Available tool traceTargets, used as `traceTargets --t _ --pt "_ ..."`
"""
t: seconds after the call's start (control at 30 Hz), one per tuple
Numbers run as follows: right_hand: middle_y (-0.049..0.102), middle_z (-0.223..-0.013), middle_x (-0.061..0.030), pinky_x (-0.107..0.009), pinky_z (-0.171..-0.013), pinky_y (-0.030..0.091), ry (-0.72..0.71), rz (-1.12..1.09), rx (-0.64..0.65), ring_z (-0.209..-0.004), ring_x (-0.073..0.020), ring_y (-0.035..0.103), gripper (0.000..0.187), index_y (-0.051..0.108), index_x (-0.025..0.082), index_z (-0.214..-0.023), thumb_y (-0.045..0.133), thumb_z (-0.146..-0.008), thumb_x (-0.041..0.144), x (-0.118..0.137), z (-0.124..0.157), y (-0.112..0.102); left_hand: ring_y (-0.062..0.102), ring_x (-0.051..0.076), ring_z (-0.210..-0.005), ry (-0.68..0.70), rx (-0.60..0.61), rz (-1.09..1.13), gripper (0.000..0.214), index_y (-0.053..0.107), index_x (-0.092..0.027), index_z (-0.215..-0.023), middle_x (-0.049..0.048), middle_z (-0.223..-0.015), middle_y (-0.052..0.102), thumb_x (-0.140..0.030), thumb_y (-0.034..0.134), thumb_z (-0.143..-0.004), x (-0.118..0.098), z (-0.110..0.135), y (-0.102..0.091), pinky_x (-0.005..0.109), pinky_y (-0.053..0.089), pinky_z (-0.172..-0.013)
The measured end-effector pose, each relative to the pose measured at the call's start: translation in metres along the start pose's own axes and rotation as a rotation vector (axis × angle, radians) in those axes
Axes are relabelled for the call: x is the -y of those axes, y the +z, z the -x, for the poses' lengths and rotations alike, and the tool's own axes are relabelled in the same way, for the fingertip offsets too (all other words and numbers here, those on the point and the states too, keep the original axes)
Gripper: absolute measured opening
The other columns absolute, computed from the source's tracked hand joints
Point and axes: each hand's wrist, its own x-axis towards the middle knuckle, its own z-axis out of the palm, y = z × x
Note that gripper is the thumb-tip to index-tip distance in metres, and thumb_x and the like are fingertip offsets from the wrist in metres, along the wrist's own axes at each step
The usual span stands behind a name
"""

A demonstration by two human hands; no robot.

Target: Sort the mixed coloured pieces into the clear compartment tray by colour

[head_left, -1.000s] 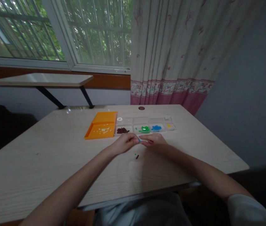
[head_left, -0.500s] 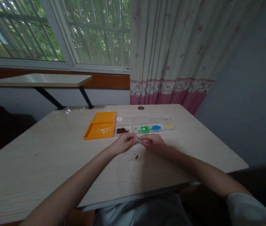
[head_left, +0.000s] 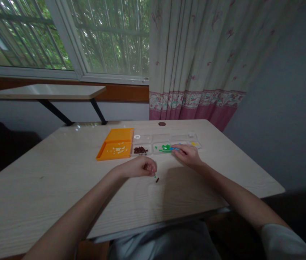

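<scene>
My left hand (head_left: 142, 167) is closed in a pinch low over the table. Whatever is between its fingertips is too small to make out. Just beside those fingertips lie a tiny green piece (head_left: 155, 177) and a short dark brown piece (head_left: 157, 180). My right hand (head_left: 187, 154) reaches over the clear tray, fingers together at the small blue pieces (head_left: 175, 148), covering part of them. Whether it grips one is hidden. Small green pieces (head_left: 166, 147) fill the compartment to the left of its fingertips.
The clear divided tray (head_left: 161, 138) also holds dark brown pieces (head_left: 140, 150) and yellow pieces (head_left: 195, 144). To its left, an open orange case (head_left: 115, 159) holds scattered white pieces (head_left: 119, 149). A raised shelf (head_left: 47, 92) stands at the table's back left.
My hands were together around a small blue piece and have parted. The right went forward and right to the blue pieces; the left dropped slightly toward the loose green and brown pieces.
</scene>
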Motion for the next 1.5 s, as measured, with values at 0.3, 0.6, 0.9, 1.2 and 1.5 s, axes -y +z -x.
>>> traceTargets --t 0.3,0.6,0.9,1.2,1.5 --pt "0.048 -0.044 0.0027 -0.02 -0.051 0.038 0.004 0.035 -0.052 -0.042 -0.0083 0.042 0.024 0.069 0.019 -0.086 0.052 -0.08 0.035 -0.001 -0.001 -0.002 0.045 0.007 -0.058 0.066 0.032 -0.18 0.018 0.065 -0.012 -0.08 0.0007 -0.07 0.055 -0.027 0.057 -0.073 0.006 -0.003 0.007 0.016 0.033 -0.052" --pt "0.052 -0.049 0.0016 -0.02 -0.053 0.036 0.095 0.07 0.053 -0.046 -0.009 0.046 0.028 0.068 0.019 -0.091 0.05 -0.081 0.038 -0.01 -0.002 -0.004 0.045 0.007 -0.056 0.122 0.027 -0.207 0.016 0.066 -0.014 -0.078 0.0007 -0.068 0.056 -0.025 0.057 -0.074 0.004 -0.002 0.007 0.016 0.033 -0.051" --pt "0.052 -0.052 0.0035 -0.021 -0.049 0.03 0.37 0.25 0.073 -0.047 -0.0102 0.046 0.027 0.063 0.024 -0.1 0.049 -0.079 0.033 -0.038 -0.001 -0.002 0.045 0.007 -0.057 0.074 -0.053 -0.115 0.015 0.062 -0.012 -0.076 0.0008 -0.067 0.055 -0.025 0.055 -0.074 0.007 -0.004 0.008 0.016 0.034 -0.052" --pt "0.047 -0.047 0.005 -0.018 -0.047 0.029 0.274 -0.008 0.3 -0.043 -0.0075 0.039 0.021 0.067 0.021 -0.085 0.051 -0.077 0.031 0.0 0.001 0.01 0.039 0.006 -0.052 -0.03 -0.395 0.087 0.02 0.062 -0.01 -0.078 -0.0022 -0.057 0.048 -0.029 0.059 -0.071 0.01 -0.013 0.015 0.016 0.029 -0.046" --pt "0.047 -0.048 0.0054 -0.018 -0.047 0.025 0.272 -0.173 0.499 -0.045 -0.0056 0.036 0.017 0.068 0.021 -0.083 0.056 -0.075 0.03 0.032 0.01 0.022 0.043 0.007 -0.055 0.018 -0.476 0.006 0.019 0.063 -0.012 -0.073 -0.0004 -0.062 0.053 -0.031 0.06 -0.072 0.001 -0.014 0.019 0.017 0.032 -0.049"
